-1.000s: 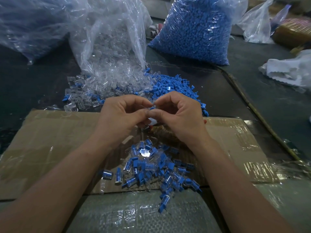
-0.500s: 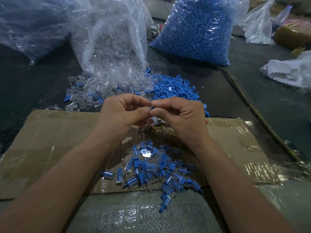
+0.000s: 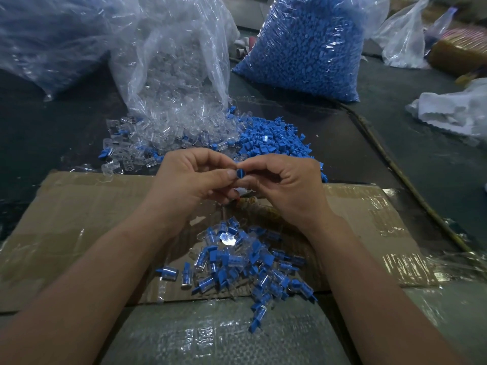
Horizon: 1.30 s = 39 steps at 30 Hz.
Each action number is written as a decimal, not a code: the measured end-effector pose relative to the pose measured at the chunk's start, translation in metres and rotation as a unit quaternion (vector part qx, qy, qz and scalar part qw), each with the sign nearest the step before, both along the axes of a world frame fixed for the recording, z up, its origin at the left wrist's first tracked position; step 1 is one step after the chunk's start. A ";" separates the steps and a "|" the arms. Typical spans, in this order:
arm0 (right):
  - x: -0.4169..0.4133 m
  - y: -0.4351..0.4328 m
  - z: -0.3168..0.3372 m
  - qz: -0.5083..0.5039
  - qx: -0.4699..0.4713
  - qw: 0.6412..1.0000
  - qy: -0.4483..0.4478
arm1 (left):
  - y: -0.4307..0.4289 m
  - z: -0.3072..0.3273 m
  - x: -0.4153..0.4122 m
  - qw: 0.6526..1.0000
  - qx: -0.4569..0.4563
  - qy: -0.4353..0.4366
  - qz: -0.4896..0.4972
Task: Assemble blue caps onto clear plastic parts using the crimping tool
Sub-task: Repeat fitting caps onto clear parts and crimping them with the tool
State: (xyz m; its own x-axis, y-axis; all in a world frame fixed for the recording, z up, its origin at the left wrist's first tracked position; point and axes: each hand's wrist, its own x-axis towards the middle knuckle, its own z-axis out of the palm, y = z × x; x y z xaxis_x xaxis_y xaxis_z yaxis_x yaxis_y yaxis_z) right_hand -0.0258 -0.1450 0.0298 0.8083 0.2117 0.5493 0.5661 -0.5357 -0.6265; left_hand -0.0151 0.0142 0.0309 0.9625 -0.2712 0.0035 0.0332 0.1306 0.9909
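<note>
blue cap sits between your two hands, raised above the far edge of the cardboard. your left hand meets it with thumb and forefinger, the other fingers curled under. your right hand pinches the same cap from the other side, its fingers bent in close. whether a clear part is already seated on the cap, you cannot tell from here, since your fingertips cover it. just below your wrists, a heap of finished pieces, clear bodies with blue ends, lies on the cardboard and spills toward its near edge. beyond your hands on the dark tabletop, loose blue caps are piled to the right and loose clear parts to the left, the two heaps touching. the clear parts pour from an open clear bag behind them. a full bag of blue caps stands further back on the right, and crumpled white plastic lies well apart at the right edge.
</note>
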 end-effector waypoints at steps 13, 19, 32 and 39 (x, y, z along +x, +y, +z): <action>-0.003 0.004 0.003 0.010 -0.022 0.999 -0.023 | 0.003 0.000 0.003 1.000 0.027 0.007 -0.011; -0.002 0.003 0.003 0.001 -0.021 1.000 -0.006 | 0.002 -0.001 0.003 0.999 -0.011 0.029 -0.011; 0.007 -0.037 0.013 -0.101 -0.022 0.981 0.167 | 0.006 0.004 0.003 0.998 -0.031 0.047 0.033; 0.005 -0.048 0.018 -0.034 -0.189 0.909 0.369 | 0.005 0.004 0.001 0.996 -0.038 0.058 0.051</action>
State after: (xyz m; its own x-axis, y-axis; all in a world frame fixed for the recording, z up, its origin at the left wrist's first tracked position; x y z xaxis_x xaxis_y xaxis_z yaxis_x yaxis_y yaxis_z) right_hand -0.0211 -0.1930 0.0474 0.9458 0.2079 -0.2495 0.0233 -0.8097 -0.5863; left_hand -0.0142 0.0193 0.0346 0.9802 -0.1754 -0.0918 0.1289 0.2135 0.9684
